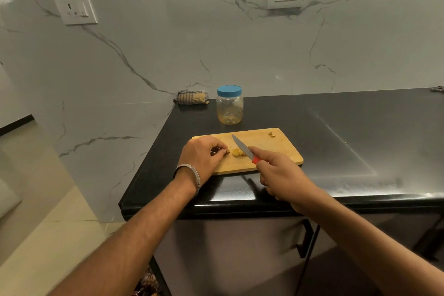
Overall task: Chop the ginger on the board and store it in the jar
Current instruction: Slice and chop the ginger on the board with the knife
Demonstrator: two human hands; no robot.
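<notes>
The ginger (236,152) lay at the wooden board's (283,151) 9 o'clock side, partly sliced. Our left hand (201,155) pinched its uncut end with curled fingers; our right hand (280,175) gripped the red-handled knife (243,148), blade just beside the slices. We judged it best to keep the fingertips tucked and cut thin, even slices. A few scraps (272,134) sat at the board's 1 o'clock corner. The jar (230,106), blue lid on, stood near, at 12 o'clock. The board's near edge lay close to the surface's (348,132) front lip; open room spread toward 3 o'clock.
</notes>
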